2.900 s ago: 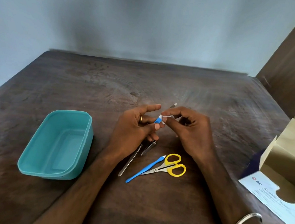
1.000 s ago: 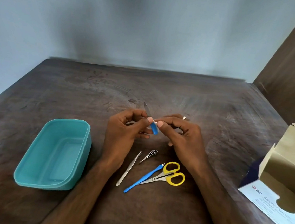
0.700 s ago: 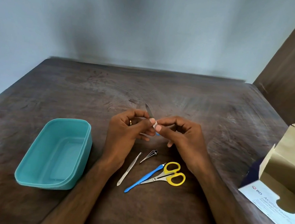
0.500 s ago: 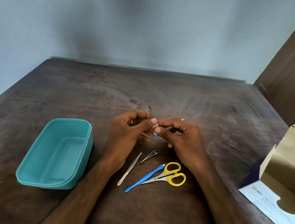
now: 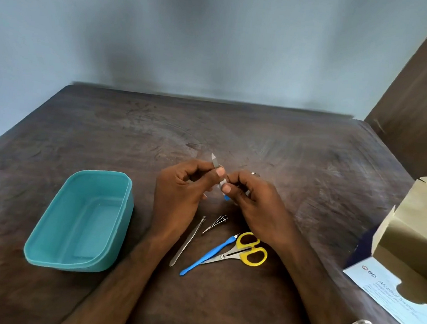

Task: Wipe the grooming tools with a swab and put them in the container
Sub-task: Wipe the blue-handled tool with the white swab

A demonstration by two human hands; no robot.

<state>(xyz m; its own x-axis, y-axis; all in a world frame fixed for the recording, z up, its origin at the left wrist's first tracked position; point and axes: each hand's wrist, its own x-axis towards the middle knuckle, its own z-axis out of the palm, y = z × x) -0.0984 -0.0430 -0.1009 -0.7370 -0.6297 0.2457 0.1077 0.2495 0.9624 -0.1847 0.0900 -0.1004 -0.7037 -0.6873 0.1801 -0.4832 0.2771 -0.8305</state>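
Note:
Above the table's middle, my left hand (image 5: 179,190) pinches a small nail file (image 5: 214,160) near its metal blade, whose tip points up and away. My right hand (image 5: 253,201) presses a white swab (image 5: 222,182) around the file's shaft; the blue handle end (image 5: 227,197) pokes out below my fingers. On the table in front of my hands lie metal tweezers (image 5: 187,241), a small metal clipper (image 5: 216,223), a blue-handled tool (image 5: 209,254) and yellow-handled scissors (image 5: 244,250). An empty teal container (image 5: 45,245) stands to the left.
An open cardboard box (image 5: 413,231) of alcohol swabs sits at the right table edge, with a printed white flap (image 5: 386,293) lying flat. A dark wooden panel (image 5: 424,102) rises at the far right. A wall stands behind the table.
The file has been turned so its blade points up-left instead of up-right. My right hand with the swab has slid down the shaft toward the blue handle.

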